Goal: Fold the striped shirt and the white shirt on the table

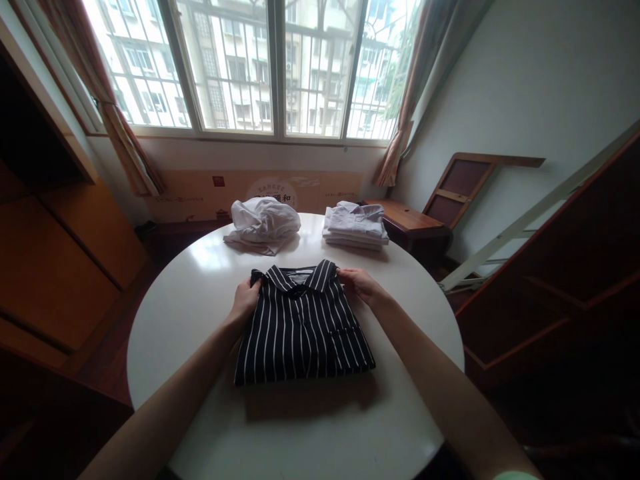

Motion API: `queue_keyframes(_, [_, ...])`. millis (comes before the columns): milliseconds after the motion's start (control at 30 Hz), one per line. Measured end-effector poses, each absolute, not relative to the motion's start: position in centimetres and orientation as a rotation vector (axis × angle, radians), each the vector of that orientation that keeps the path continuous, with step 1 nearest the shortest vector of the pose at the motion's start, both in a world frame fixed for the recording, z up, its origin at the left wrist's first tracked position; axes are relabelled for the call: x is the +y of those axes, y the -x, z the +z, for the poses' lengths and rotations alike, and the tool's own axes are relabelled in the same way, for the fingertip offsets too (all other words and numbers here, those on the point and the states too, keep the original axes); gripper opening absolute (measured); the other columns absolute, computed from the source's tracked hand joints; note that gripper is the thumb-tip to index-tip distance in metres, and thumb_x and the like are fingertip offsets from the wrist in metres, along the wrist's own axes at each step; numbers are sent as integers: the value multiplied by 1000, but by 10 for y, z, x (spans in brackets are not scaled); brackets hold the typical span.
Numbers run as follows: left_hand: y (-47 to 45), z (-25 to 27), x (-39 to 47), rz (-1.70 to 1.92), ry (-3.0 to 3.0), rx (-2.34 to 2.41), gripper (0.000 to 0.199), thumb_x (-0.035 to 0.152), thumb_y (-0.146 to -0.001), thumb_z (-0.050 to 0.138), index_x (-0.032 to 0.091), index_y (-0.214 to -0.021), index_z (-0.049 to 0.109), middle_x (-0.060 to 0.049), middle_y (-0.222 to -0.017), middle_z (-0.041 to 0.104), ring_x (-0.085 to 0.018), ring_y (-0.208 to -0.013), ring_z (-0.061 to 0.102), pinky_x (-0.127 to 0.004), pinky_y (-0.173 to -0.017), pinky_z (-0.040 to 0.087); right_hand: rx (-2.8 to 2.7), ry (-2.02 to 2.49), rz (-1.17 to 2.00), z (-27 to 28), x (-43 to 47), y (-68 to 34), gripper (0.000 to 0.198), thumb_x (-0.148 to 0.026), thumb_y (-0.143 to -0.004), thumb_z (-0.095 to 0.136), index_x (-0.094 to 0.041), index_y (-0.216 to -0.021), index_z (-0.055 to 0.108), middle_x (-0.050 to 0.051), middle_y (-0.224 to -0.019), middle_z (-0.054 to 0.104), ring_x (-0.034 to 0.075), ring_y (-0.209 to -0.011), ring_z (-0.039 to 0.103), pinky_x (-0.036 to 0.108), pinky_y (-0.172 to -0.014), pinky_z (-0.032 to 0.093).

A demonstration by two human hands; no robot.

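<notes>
A black shirt with white stripes (300, 333), folded into a neat block with its collar toward the window, is between my hands over the white round table. My left hand (246, 297) grips its upper left corner by the shoulder, fingers tucked partly behind the cloth. At the opposite shoulder, my right hand (361, 283) pinches the upper right edge, and its fingertips are partly hidden by the fabric. A shadow shows on the table below the shirt's near edge, which seems slightly raised.
On the far side of the white table (170, 333) lies a crumpled white garment (265, 223), left of a stack of folded white shirts (355, 223). Beyond them a long cardboard box (200, 190) leans under the window. A wooden chair-like piece (457, 187) stands at the right wall.
</notes>
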State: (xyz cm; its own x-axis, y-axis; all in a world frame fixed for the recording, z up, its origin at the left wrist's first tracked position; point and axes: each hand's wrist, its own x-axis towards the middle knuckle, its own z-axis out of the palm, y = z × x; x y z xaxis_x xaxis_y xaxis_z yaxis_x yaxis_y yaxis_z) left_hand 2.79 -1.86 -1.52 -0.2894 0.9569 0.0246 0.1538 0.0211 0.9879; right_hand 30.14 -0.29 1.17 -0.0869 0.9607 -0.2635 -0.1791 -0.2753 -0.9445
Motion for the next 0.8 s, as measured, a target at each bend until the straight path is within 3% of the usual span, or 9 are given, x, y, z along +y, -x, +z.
queue_keyframes(167, [-28,-17,-18,1361,-1150,1528,24,40,-61,59,16,-65,60,-3,-68,64,-19,-69,55,-28,-66,40,-981,1266,1555,17,-5,-304,14,-10,-80,54,-12,-71,65,4,-67,67,10,-59,61,20,-61,50])
queue_keyframes(433, [-26,-20,-18,1386,-1125,1509,26,41,-62,60,15,-66,59,-2,-69,63,-18,-68,54,-28,-66,40,-888,1248,1555,14,-1,-307,11,-1,-73,59,-11,-71,63,2,-65,65,8,-59,61,19,-63,51])
queue_keyframes(800, [-22,-21,-17,1341,-1066,1575,20,35,-66,53,15,-66,58,-2,-63,61,-17,-63,54,-27,-60,41,-1009,1416,1277,20,-2,-309,16,-6,-60,72,-11,-72,64,2,-63,65,9,-59,58,19,-57,46])
